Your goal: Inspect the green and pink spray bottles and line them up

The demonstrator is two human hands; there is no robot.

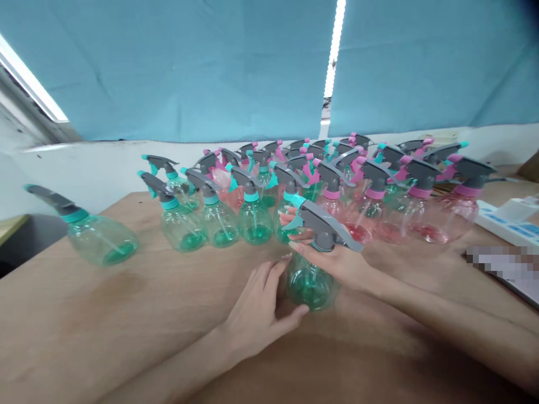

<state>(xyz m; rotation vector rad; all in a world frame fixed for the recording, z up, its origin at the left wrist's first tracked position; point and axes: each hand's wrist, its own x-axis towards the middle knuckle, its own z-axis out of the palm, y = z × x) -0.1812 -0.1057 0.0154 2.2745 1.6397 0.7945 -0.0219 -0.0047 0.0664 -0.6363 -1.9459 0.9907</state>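
A green spray bottle (312,283) with a grey and turquoise trigger head stands close in front of me. Around its neck, just under the grey head, my right hand (337,261) is closed from the right side. My left hand (265,306) is at the bottle's lower left, its fingers stretched out and the thumb apart near the base. Its fingertips come close to the bottle's side; whether they touch it I cannot tell. The trigger head hides part of my right hand's grip.
Behind my hands stand rows of similar bottles, green ones (219,227) leftward and pink ones (450,216) rightward. A lone green bottle (103,241) is at the far left of the wooden table (168,314). A white power strip (505,221) and a blurred flat object (509,272) lie right.
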